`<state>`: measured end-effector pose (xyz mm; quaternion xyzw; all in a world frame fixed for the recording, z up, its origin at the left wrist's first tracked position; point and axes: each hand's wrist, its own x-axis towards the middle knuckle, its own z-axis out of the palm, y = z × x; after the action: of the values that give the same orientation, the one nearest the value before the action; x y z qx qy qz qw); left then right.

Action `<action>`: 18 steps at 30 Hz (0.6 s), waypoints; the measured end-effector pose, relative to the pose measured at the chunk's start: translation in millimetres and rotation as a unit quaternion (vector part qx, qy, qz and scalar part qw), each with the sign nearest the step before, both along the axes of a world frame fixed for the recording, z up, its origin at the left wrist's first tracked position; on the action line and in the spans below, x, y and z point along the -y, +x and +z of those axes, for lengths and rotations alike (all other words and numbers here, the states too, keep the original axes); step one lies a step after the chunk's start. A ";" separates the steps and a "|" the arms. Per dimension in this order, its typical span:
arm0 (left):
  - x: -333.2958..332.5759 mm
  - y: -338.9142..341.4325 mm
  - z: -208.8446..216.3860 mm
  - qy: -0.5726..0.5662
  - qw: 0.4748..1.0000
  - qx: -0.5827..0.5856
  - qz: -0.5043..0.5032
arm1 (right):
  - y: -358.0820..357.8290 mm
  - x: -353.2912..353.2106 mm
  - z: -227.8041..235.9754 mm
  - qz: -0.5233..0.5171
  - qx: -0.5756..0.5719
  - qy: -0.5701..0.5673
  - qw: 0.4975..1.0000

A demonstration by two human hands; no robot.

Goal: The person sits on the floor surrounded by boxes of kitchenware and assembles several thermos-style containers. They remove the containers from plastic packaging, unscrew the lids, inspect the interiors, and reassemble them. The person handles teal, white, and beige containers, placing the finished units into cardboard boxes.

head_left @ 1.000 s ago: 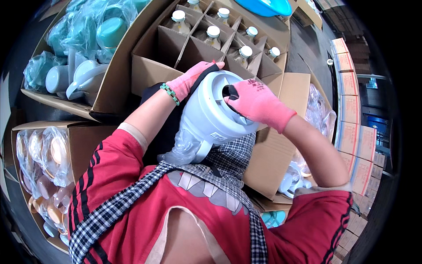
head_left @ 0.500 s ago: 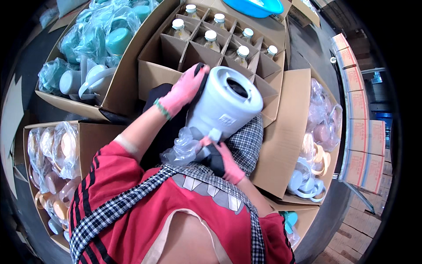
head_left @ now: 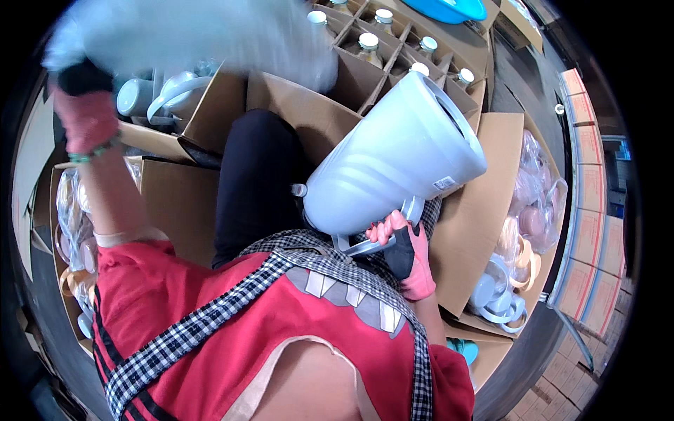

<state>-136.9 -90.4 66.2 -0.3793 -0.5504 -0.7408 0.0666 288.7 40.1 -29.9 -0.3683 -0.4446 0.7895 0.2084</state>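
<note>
A light grey-blue plastic jug (head_left: 393, 158) lies tilted over my lap, its open round end up and to the right. My right hand (head_left: 407, 256), in a pink and black glove, is closed round the jug's handle (head_left: 372, 245). At the upper left, my gloved left hand (head_left: 86, 109) is raised, closed on a clear plastic bag (head_left: 196, 35) smeared by motion. The bag spreads over part of the cartons, apart from the jug. The left fingertips are hidden behind the bag.
Ahead stands a divided carton (head_left: 302, 98) of white-capped bottles (head_left: 368, 42). At the left are cartons of bagged plastic parts and grey jug parts (head_left: 172, 95). On the right, another carton (head_left: 484, 210) holds lids and handles. A blue basin (head_left: 449, 8) sits at the back; stacked boxes (head_left: 590, 182) stand far right.
My left hand has swung up and left with the plastic bag, away from the jug. The jug has turned and tipped toward the right, and my right hand now grips its handle.
</note>
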 end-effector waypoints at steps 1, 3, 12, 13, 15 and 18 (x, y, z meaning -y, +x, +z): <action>6.2 -3.8 21.4 -0.007 0.994 -0.106 0.033 | -4.0 1.6 1.1 0.007 0.002 -0.005 1.000; -2.0 9.9 42.9 0.078 0.995 -0.060 0.003 | -7.7 3.0 -2.0 0.022 0.011 -0.001 1.000; -123.4 131.7 -36.5 0.031 0.991 0.123 -0.042 | -14.8 -44.2 48.8 0.023 0.307 0.379 0.873; -125.5 140.1 -42.2 0.018 0.999 -0.002 -0.034 | -21.1 -50.3 82.6 -0.005 0.172 0.346 0.922; -125.2 156.4 -31.6 -0.019 0.962 -0.268 -0.043 | -26.9 -78.7 101.4 0.004 -0.031 0.390 0.920; -132.3 179.4 -21.9 -0.079 0.834 -0.527 -0.144 | -65.1 -106.4 104.2 0.018 -0.103 0.220 0.970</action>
<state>42.5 42.0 44.3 -0.7912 -0.4278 -0.3838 0.2089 223.7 146.5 74.4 -0.2218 -0.5897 0.7099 0.3148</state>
